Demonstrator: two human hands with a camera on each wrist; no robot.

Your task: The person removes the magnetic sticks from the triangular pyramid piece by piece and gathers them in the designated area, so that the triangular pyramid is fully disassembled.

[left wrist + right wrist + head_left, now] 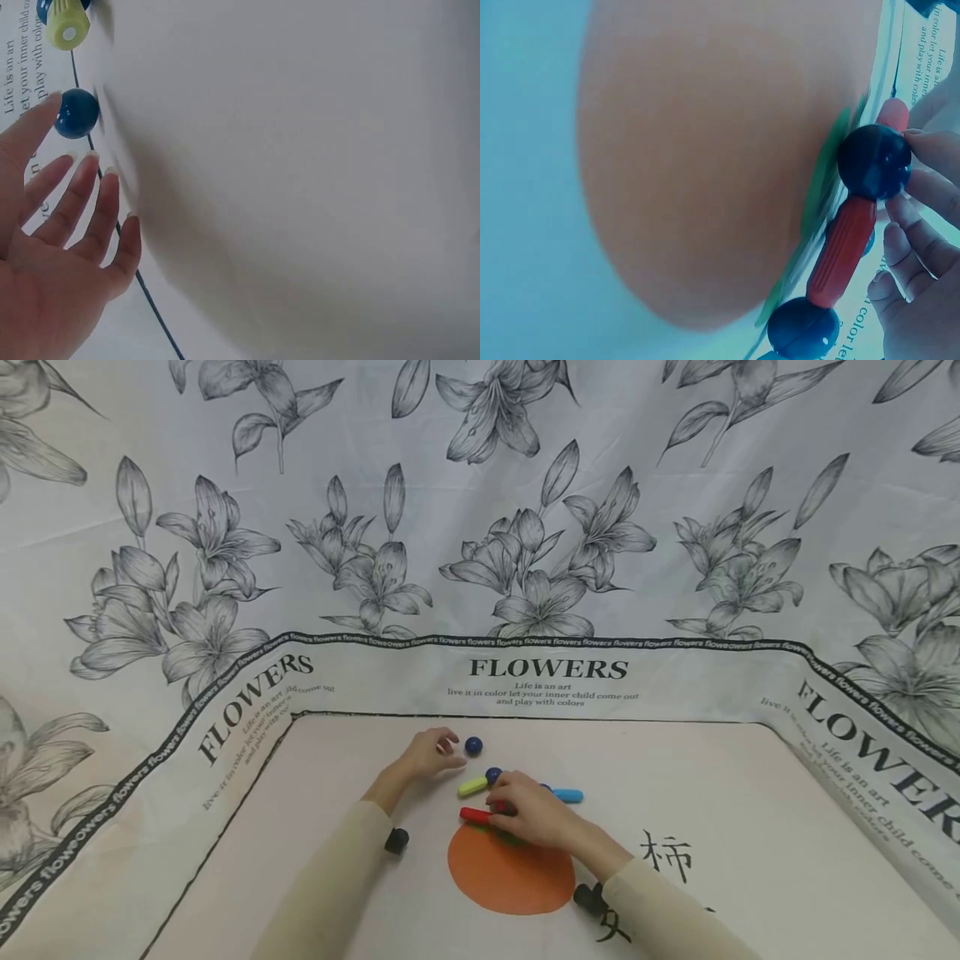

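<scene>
My left hand (432, 753) hovers beside a loose dark blue ball (472, 746), its fingers spread and slightly bent around nothing. In the left wrist view the thumb overlaps the edge of the blue ball (76, 114), while the head view shows a gap. With thumb and fingertips, my right hand (534, 810) pinches a dark blue ball (874, 162) that has a red stick (843, 251) on one side and a red end on the other. That red stick runs to a second dark ball (804, 328). Part of this chain is hidden by the right hand in the head view.
A yellow-green stick (472, 787) touches a blue ball (492, 775) beyond the right hand. A light blue stick (568, 796) lies to its right. The cloth (337, 877) carries an orange persimmon print (510, 877) and black characters (666, 857); patterned fabric rises behind.
</scene>
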